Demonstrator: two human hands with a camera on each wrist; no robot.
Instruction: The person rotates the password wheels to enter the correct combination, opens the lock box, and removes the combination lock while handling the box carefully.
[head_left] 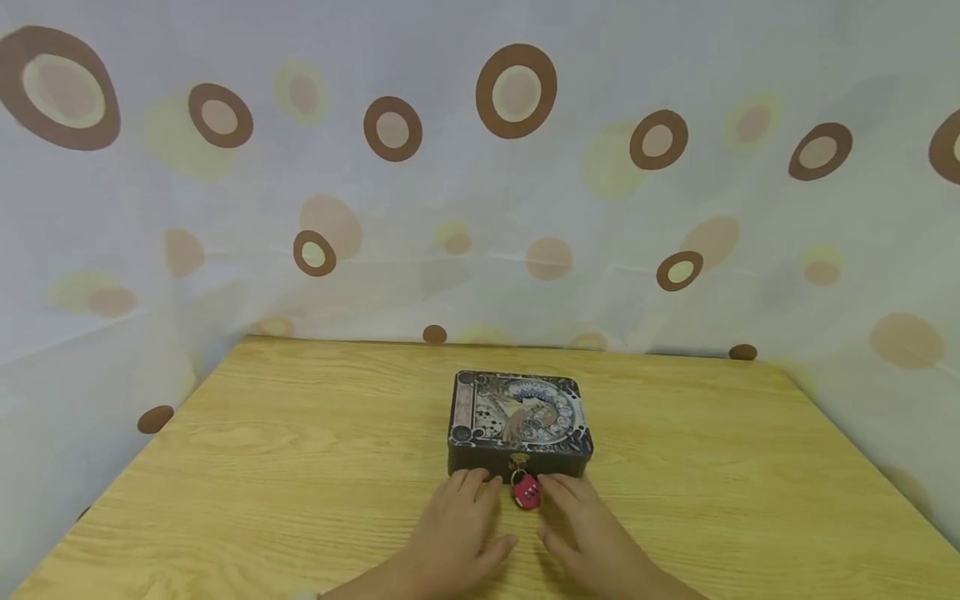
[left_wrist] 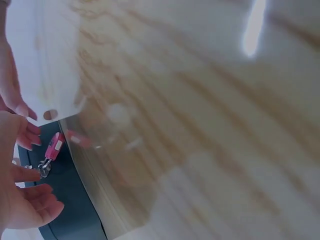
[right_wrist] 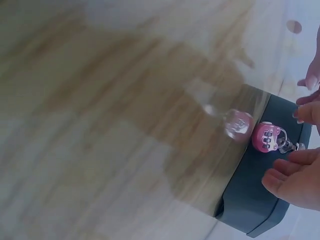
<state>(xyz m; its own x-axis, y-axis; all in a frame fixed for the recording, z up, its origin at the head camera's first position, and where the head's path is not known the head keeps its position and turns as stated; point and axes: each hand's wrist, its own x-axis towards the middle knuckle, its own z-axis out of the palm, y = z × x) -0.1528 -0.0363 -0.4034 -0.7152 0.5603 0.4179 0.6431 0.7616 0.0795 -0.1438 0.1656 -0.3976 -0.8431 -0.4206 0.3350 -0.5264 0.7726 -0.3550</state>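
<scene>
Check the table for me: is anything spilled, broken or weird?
Nothing stands out. The box looks closed and the pink padlock hangs at its clasp. I see no spill or damage; the second pink shape on the shiny table is the padlock's reflection.

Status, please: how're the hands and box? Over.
Left hand, right hand flanking pink padlock, gripping nothing. Padlock hanging from latch on dark box. Nothing visibly blocking.

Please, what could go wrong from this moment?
The table shines with reflections, so the box might slide if the padlock is pulled. The padlock's dials are small, so the fingers could turn the wrong one. The left hand and right hand are both close to the padlock and may block each other.
</scene>
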